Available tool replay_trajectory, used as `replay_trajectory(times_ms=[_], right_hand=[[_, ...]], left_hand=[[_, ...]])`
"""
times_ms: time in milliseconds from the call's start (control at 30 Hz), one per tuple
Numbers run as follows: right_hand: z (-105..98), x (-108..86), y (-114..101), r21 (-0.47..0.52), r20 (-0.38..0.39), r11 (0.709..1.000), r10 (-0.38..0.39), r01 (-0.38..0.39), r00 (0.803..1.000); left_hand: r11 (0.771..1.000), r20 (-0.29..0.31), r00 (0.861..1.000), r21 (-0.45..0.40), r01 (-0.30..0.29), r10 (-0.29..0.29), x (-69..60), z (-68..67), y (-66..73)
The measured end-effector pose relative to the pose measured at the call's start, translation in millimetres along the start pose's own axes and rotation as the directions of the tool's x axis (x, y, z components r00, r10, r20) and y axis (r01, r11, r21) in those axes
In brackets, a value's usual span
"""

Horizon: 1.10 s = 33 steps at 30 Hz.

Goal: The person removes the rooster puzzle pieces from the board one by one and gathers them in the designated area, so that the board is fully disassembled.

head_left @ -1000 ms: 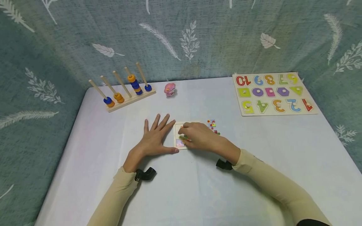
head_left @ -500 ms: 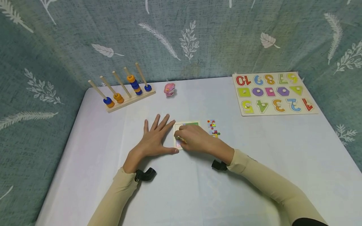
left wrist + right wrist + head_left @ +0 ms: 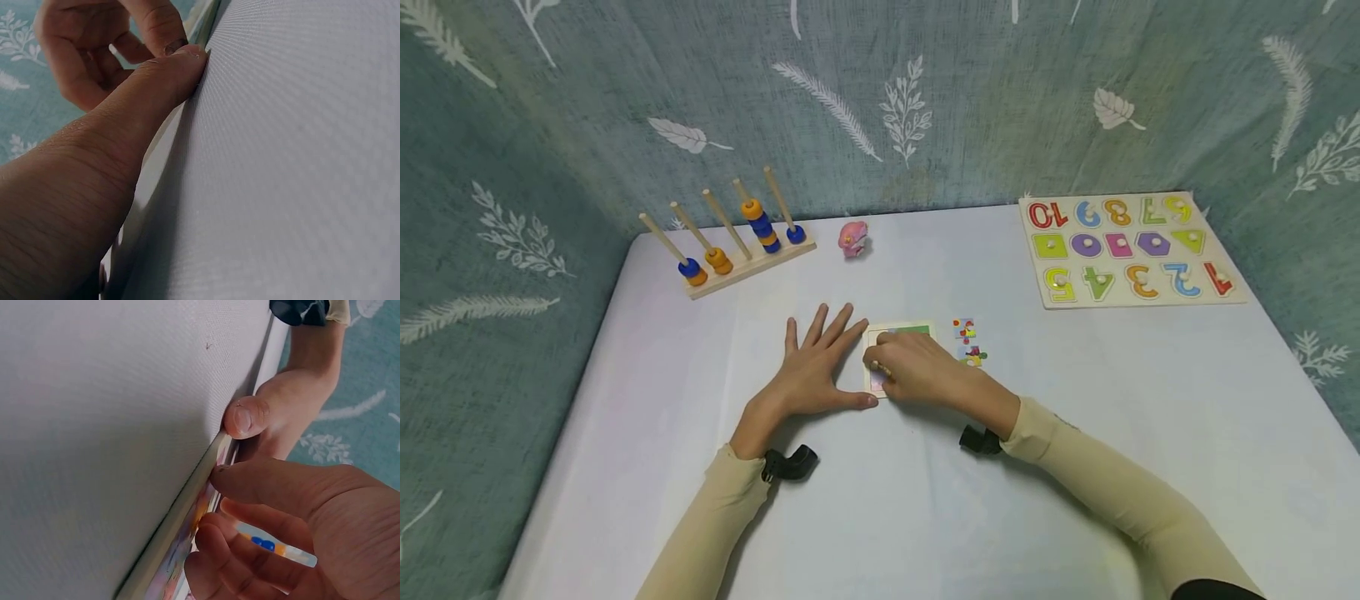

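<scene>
A small jigsaw puzzle tray with a pale frame lies mid-table, partly covered by my right hand. That hand's fingers are curled over the left part of the tray and pinch a small puzzle piece, mostly hidden by the fingers. In the right wrist view, the thumb and fingertips sit right at the tray's picture side. My left hand lies spread, its thumb and index fingertip against the tray's left edge. Two loose colourful puzzle pieces, an upper one and a lower one, lie right of the tray.
At the back left stands a wooden peg stand with blue and orange beads. A pink toy figure sits near the back edge. The number and shape board lies at the back right. Patterned green cloth hangs behind the table.
My right hand has shifted slightly left over the tray, and its fingers have come down at the left part. The loose pieces at the right are more exposed. My left hand stays put.
</scene>
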State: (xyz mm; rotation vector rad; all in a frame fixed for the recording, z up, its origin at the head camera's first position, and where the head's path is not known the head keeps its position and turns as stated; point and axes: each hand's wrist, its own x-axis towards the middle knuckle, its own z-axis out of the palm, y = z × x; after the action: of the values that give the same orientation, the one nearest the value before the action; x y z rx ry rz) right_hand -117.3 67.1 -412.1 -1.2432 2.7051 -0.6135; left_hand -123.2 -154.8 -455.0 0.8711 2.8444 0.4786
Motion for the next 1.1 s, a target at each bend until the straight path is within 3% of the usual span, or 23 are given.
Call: replay_trajectory(times_ms=[1100], right_hand=[[1.4,-2.3,-3.8,0.01,0.015,0.999,0.043,-0.043,0.999]], left_hand=[[1.0,0.012,1.0,0.005,0.013,-0.013,-0.9,0.7,1.4]])
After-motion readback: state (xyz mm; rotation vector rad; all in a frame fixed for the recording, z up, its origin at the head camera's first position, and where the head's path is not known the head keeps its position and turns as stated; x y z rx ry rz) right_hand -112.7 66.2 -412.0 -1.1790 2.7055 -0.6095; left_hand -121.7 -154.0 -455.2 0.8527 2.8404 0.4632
